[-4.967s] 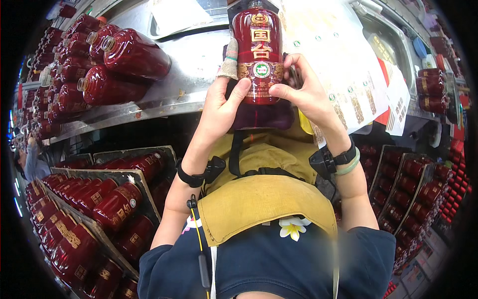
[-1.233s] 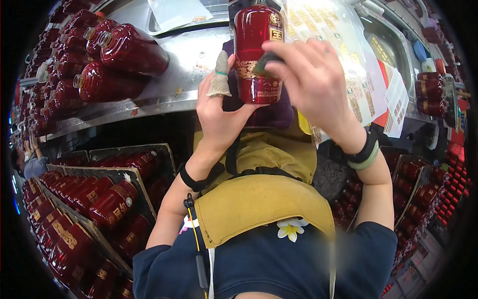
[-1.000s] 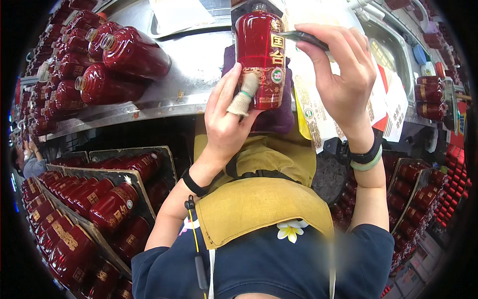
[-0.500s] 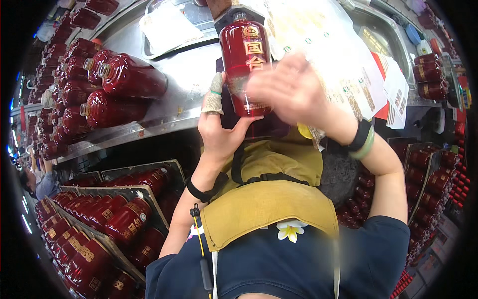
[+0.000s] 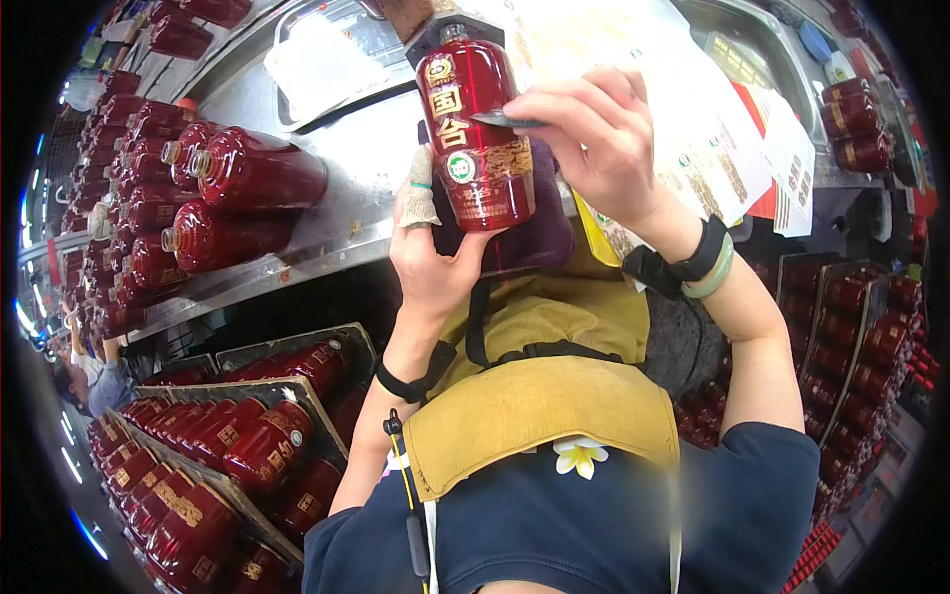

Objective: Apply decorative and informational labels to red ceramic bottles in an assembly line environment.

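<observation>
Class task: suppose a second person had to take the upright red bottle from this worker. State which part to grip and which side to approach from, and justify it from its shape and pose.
Probably grip the red bottle at its bare upper shoulder, from the far side. It stands upright; the left hand wraps its lower body from the left, and the right hand presses a thin dark tool against its right side.

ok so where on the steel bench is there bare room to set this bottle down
Bare steel bench shows between the lying bottles on the left and the held bottle. Further left is packed with bottles; the right is covered by paper sheets.
</observation>
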`<state>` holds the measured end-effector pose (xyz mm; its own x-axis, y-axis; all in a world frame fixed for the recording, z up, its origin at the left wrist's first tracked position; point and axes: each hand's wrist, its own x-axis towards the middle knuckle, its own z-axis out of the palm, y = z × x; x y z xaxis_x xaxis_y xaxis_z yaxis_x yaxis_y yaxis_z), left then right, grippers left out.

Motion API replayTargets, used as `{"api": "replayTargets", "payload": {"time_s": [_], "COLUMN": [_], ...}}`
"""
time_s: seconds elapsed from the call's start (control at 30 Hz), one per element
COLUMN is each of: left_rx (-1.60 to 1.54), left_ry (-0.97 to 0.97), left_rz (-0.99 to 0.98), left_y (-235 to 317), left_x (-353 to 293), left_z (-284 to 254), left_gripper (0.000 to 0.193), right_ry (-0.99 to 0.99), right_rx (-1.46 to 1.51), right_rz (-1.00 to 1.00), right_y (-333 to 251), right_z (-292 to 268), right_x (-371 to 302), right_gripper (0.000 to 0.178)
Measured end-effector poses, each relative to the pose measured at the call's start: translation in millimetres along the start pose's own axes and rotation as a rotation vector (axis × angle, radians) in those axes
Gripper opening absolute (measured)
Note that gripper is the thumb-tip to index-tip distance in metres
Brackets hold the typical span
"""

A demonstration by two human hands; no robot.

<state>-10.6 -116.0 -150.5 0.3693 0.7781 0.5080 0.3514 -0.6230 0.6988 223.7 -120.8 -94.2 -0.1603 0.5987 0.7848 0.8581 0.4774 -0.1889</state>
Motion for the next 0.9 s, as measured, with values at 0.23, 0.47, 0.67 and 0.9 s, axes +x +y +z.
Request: {"api": "replayTargets", "payload": {"time_s": [0.23, 0.47, 0.67, 0.9], "left_rx": [0.079, 0.284, 0.34, 0.155], "left_ry": [-0.024, -0.052, 0.009, 0.07], "left_rz": [0.062, 0.105, 0.15, 0.011], "left_y": [4, 29, 37, 21], "left_x": [-3, 2, 1, 5], "left_z": [2, 11, 15, 11], "left_gripper": [0.077, 0.073, 0.061, 0.094], "right_ry": [-0.16, 0.136, 0.107, -0.24], "right_rx": [0.266, 0.121, 0.091, 0.229], "right_rz": [-0.074, 0.126, 0.067, -0.129], "right_y": [-32, -3, -4, -49], "right_z": [-21, -21, -2, -2], "right_x": [-20, 11, 17, -1], "right_gripper": [0.017, 0.021, 0.02, 0.024]}}
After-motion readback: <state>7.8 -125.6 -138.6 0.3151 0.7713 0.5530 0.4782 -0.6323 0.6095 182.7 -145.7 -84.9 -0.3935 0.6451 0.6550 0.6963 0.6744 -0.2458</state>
